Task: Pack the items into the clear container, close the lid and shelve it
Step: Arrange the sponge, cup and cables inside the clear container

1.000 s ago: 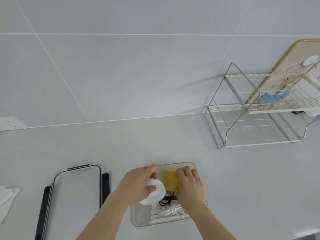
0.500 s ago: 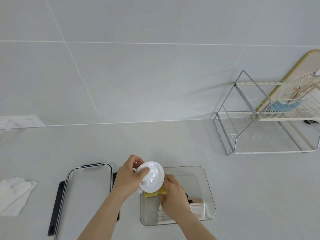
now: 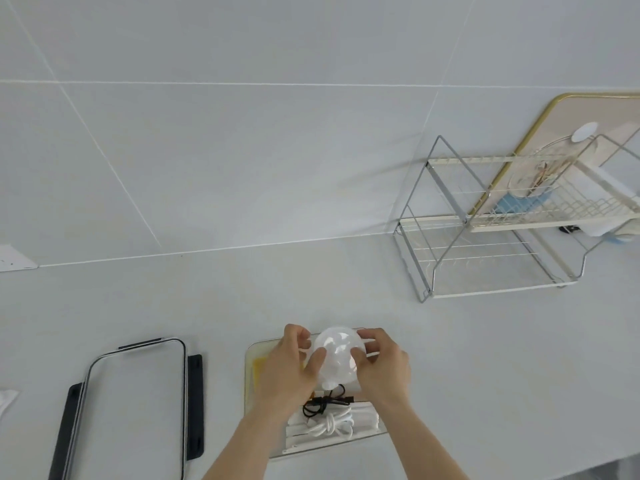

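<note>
Both the left hand (image 3: 294, 368) and right hand (image 3: 382, 367) grip a white round dish (image 3: 338, 353) over the clear container (image 3: 254, 348) near the tabletop's (image 3: 485, 358) front edge, its lid (image 3: 135, 407) lying to the left.

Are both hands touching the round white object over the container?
Touching. The head view shows left hand and right hand fingers pressed on the round white object from either side.

There are no words, numbers, brand names or signs to read anywhere here. The clear container (image 3: 254, 348), the lid (image 3: 135, 410) lying beside it on the desk (image 3: 485, 375), the wire rack (image 3: 485, 237) and the wall tiles (image 3: 242, 150) all look plain, with no writing on them.
</note>
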Demonstrator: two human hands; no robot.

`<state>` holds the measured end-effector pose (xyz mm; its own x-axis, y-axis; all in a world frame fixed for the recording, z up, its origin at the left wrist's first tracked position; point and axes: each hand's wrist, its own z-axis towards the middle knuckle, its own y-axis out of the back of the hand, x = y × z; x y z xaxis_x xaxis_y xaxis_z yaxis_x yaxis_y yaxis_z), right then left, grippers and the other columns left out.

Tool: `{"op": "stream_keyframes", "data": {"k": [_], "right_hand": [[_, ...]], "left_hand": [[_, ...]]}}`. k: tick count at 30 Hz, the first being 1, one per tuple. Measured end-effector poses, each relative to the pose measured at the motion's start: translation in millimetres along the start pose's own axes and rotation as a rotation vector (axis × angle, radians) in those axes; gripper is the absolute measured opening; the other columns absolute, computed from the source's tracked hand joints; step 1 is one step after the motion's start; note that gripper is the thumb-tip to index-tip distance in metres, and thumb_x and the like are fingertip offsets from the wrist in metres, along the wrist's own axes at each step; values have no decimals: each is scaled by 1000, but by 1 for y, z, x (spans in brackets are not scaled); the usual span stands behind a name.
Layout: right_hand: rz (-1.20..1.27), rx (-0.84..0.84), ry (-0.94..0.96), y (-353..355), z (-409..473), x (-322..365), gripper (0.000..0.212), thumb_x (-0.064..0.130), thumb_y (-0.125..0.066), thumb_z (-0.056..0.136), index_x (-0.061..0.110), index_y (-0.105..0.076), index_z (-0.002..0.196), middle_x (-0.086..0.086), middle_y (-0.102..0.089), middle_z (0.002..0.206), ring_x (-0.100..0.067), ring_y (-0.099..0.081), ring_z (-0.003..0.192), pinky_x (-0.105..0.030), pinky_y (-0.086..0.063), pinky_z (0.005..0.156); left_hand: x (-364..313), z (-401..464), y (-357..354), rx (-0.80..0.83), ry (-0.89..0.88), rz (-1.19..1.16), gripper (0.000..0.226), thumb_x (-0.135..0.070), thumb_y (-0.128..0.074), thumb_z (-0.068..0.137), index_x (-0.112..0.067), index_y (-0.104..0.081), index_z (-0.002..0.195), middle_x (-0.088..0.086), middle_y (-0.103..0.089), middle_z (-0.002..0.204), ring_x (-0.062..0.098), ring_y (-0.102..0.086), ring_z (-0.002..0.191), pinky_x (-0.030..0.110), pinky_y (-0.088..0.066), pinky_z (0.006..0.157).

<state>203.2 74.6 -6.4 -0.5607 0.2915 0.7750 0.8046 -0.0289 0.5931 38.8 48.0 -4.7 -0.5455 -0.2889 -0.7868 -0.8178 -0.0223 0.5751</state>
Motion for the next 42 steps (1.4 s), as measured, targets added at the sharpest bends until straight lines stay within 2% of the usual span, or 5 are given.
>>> {"op": "stream_keyframes", "data": {"k": [8, 16, 20, 36, 42], "right_hand": [[-599, -6, 179, -15, -9, -4, 27, 15, -53, 99, 23, -56, 125, -2, -58, 118, -32, -67, 85, -34, -39, 63], [-585, -8, 346, -28, -13, -1, 58, -6, -65, 81, 19, -50, 131, -6, -51, 136, -28, -54, 119, -32, -53, 78], [-588, -4, 485, -21, -23, -10, 50, -6, -83, 59, 18, -70, 101, 0, -68, 96, -25, -66, 89, -33, -57, 67], [-895, 289, 370, -28, -12, -29, 46, -2, -57, 85, 13, -52, 129, -8, -44, 144, -28, -32, 140, -33, -41, 104], [-713, 174, 371, -19, -17, -30, 45, -2, -52, 86, 21, -62, 123, 3, -62, 124, -22, -52, 116, -30, -49, 80]], "left_hand": [[27, -24, 0, 131, -318, 718, 51, -8, -69, 68, -26, -61, 114, -7, -57, 121, 22, -52, 117, 33, -39, 100], [30, -23, 5, 65, -347, 785, 53, 6, -71, 54, -23, -70, 98, -1, -66, 110, 26, -62, 101, 38, -52, 86], [32, -27, 2, 70, -373, 769, 57, 5, -72, 46, -23, -68, 95, -3, -64, 103, 24, -61, 98, 35, -51, 85], [37, -25, -16, 182, -483, 858, 29, -33, -53, 85, -24, -59, 111, -5, -52, 123, 27, -35, 128, 37, -26, 111], [28, -22, -32, 267, -440, 1023, 30, -34, -53, 90, -21, -61, 116, 1, -62, 114, 31, -28, 129, 43, -15, 114]]}}
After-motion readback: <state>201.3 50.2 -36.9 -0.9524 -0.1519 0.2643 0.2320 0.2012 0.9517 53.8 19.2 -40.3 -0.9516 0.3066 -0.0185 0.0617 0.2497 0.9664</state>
